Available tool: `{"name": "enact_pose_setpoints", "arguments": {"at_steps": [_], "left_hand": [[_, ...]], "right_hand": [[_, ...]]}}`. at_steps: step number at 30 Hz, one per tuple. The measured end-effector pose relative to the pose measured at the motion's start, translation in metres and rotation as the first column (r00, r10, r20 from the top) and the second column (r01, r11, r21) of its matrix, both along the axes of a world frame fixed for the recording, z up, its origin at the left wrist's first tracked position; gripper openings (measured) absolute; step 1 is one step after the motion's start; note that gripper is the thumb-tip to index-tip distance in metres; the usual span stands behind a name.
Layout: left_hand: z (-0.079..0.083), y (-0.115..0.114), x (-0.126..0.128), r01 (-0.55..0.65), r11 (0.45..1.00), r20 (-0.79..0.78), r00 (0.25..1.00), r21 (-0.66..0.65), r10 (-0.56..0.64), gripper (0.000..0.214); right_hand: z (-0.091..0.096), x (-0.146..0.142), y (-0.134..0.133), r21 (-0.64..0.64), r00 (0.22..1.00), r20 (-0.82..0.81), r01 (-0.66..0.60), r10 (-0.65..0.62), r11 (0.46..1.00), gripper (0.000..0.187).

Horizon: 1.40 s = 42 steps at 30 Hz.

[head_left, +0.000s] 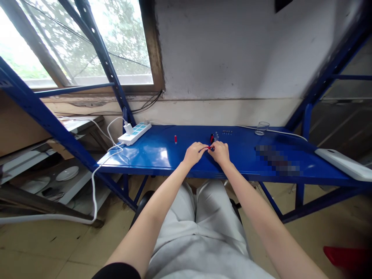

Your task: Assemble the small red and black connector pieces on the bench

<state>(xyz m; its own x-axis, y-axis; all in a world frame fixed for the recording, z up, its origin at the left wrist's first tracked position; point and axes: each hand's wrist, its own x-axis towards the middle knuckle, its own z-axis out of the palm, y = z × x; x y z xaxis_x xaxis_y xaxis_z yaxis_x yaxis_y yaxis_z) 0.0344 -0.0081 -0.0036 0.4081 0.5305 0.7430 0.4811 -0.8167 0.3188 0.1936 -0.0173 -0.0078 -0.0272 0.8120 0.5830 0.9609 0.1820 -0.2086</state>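
Both my hands rest on the blue metal shelf (162, 155), side by side near its middle. My left hand (194, 153) is closed in a pinch on a small red piece (208, 147) that sticks out toward the right. My right hand (220, 152) is also closed, its fingertips meeting the same red piece from the other side. Just behind the hands stands a small red and black part (211, 137). A separate red part (175, 139) lies further left on the shelf. A row of tiny dark bits (227, 132) lies behind.
A white power strip (134, 133) with a plugged charger and white cable sits at the shelf's back left. A clear glass (262, 128) stands at the back right, a white flat object (344, 164) at the right end. Blue rack posts rise on both sides. Plates lie on a low left shelf.
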Motion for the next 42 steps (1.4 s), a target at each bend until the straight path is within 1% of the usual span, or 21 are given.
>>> {"name": "enact_pose_setpoints", "arguments": {"at_steps": [4,10,16,22,30,38,42], "left_hand": [[-0.0007,0.0014,-0.0002,-0.007,1.0,0.016,1.0,0.006,0.007,0.025],[-0.0014,0.0042,-0.0005,0.017,1.0,-0.013,1.0,-0.013,-0.017,0.021],[-0.0011,0.0054,-0.0002,0.039,0.999,-0.026,0.999,-0.012,-0.039,0.02],[-0.0002,0.0046,-0.0001,0.041,0.999,-0.04,0.998,-0.029,-0.043,0.02],[-0.0003,0.0033,-0.0009,0.028,0.996,-0.009,1.0,-0.086,-0.029,0.019],[0.0009,0.0031,-0.0013,0.026,0.986,0.097,0.995,-0.167,-0.01,0.017],[0.0005,0.0048,-0.0026,0.023,0.975,0.169,0.985,-0.221,0.015,0.017]], "right_hand": [[-0.0008,0.0005,-0.0005,0.032,0.999,0.02,-0.027,0.026,0.999,0.01],[0.0038,-0.0005,-0.0061,0.001,0.996,0.061,-0.059,0.059,0.998,0.014],[0.0009,0.0004,-0.0039,-0.002,0.99,0.118,-0.082,0.081,0.997,0.017],[0.003,-0.0006,-0.0049,-0.038,0.989,0.124,-0.081,0.085,0.996,0.018],[0.0032,-0.0025,-0.005,-0.056,0.991,0.088,-0.101,0.106,0.993,0.018],[0.0041,-0.0026,-0.0033,-0.069,0.987,0.017,-0.16,0.161,0.985,0.02],[0.0042,-0.0004,-0.0012,-0.052,0.98,-0.057,-0.195,0.193,0.979,0.02]]}}
